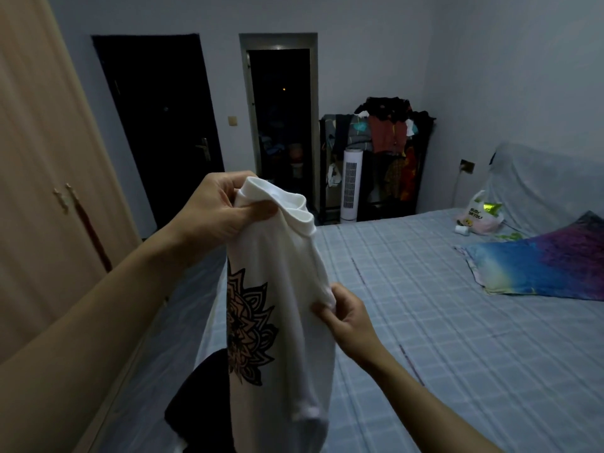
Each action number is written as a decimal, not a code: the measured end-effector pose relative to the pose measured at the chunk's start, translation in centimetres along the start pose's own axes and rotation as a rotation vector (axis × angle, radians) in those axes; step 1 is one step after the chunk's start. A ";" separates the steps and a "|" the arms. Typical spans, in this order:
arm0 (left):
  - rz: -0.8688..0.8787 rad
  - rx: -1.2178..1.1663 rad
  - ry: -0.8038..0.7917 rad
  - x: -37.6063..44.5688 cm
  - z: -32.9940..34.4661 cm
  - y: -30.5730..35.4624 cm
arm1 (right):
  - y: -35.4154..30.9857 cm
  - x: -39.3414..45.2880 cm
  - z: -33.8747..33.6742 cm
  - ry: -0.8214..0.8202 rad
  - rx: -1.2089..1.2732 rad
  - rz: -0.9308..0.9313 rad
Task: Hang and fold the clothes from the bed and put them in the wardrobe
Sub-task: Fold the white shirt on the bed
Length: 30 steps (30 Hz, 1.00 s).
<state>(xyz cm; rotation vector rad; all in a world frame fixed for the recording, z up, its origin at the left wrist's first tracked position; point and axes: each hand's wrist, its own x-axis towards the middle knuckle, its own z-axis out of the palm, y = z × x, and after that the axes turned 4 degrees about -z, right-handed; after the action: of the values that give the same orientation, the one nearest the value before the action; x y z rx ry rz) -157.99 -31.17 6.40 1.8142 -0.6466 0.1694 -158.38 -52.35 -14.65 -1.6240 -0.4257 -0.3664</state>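
The head view shows the fingers (253,212) of the left hand (215,212) closed in a pinch on the ribbed collar of a white cotton T-shirt with a black and tan mandala print (281,308), thumb on the near side and the other digits curled behind the fabric. Lower and to the right, the right hand (343,317) has its thumb and fingertips closed on a small fold at the shirt's right edge, about halfway down the garment. The shirt hangs upright between the two hands, folded lengthwise so that only half of the print shows, and its hem drops out of view at the bottom edge. Both bare forearms reach in from the lower corners.

Behind the lower part of the shirt lies a dark garment (199,400) at the near edge of the bed with the pale blue checked sheet (441,322). Farther right on the bed rests a blue and purple patterned pillow (542,266), and beyond it a white plastic bag (480,214). On the left stands the light wooden wardrobe (42,178) with its doors shut. Against the far wall are a dark door (157,125), a white tower fan (350,184) and a black rack heaped with clothes (389,148).
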 end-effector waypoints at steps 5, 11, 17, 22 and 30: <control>-0.003 0.068 -0.040 -0.6 -1.8 -1.7 | 0.1 0.2 -2.0 0.031 -0.008 0.049; -0.060 0.055 -0.095 -1.0 -3.1 -4.3 | -3.9 -0.1 -6.8 0.010 -0.044 0.076; -0.051 -0.088 -0.169 -0.1 -1.7 -6.1 | -7.6 -2.2 -9.4 -0.024 -0.041 0.165; 0.017 -0.088 -0.266 1.7 1.4 -5.1 | -7.4 -6.9 -10.1 0.005 -0.031 0.300; 0.039 -0.036 -0.415 2.6 9.0 -1.2 | -4.9 -13.0 -10.1 0.204 0.151 0.299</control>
<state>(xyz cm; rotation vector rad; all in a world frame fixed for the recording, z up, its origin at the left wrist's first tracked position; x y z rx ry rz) -157.02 -40.11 3.42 1.8167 -0.9686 -0.1986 -172.01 -62.83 -15.58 -1.4596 -0.0515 -0.2631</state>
